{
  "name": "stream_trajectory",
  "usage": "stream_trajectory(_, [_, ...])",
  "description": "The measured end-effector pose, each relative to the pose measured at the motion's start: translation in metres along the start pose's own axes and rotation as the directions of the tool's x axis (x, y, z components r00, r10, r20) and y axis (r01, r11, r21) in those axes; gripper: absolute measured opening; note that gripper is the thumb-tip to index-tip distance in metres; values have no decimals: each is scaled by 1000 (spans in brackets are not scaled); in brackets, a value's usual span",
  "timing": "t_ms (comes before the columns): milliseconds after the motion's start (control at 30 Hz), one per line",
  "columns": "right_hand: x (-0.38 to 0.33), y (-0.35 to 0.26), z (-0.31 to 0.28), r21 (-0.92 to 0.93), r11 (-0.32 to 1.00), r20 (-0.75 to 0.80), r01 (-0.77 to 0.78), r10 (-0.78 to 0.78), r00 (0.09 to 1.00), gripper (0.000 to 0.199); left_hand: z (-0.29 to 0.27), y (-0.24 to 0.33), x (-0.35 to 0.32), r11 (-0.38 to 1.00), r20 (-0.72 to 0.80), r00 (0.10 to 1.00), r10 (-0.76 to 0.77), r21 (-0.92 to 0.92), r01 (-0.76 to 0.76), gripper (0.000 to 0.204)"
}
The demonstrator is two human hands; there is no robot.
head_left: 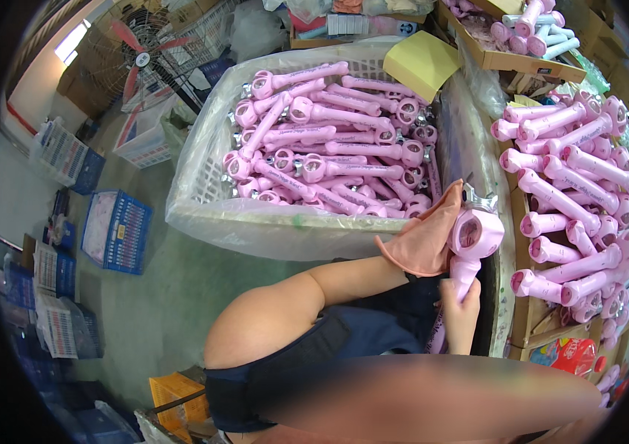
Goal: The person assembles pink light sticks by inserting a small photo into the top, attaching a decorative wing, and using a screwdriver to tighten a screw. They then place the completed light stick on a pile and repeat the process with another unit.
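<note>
A pink handheld shower head (475, 235) stands nearly upright in front of me, its round window facing up and a chrome fitting at its top. My right hand (461, 311) is closed round the handle just below the head. From the left, my left forearm reaches to a salmon-coloured cloth (424, 235), which lies against the side of the head. The cloth covers my left hand, so its fingers are hidden; the hand holds the cloth up. Just beyond is a white plastic crate (214, 129) lined with clear film, heaped with pink shower heads (329, 137).
More pink shower heads (573, 185) are piled on the right bench. Behind them stands a cardboard box (499, 61) of pink and pale-blue parts. Yellow card (421, 65) rests on the crate's far corner. A floor fan (143, 59) and blue basket (117, 231) stand left.
</note>
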State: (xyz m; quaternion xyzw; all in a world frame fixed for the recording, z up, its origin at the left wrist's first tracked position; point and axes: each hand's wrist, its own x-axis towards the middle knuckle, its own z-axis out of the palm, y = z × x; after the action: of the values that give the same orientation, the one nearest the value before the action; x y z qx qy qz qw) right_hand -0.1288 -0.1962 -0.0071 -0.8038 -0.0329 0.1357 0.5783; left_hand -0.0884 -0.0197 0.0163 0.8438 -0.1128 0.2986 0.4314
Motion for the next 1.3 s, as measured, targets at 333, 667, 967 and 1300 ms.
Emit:
stream_trajectory(333, [-14,-35,20,-612,789,-164,-51,-63,984,71,2,28,29,-58,397,759,-516,-900,432,57])
stream_trajectory(667, [-13,-27,26,-651,756,-209,-71,-89,974,70,8,7,23,619,208,915,-345,-683,388,43])
stream_trajectory(967, [-7,-26,31,-638,768,-176,-57,-74,981,66,22,16,-1,16,431,583,-689,-795,606,65])
stream_trajectory(1300, [-21,-30,23,-478,877,-27,53,-74,997,57,11,-40,41,-700,763,644,46,-435,566,44])
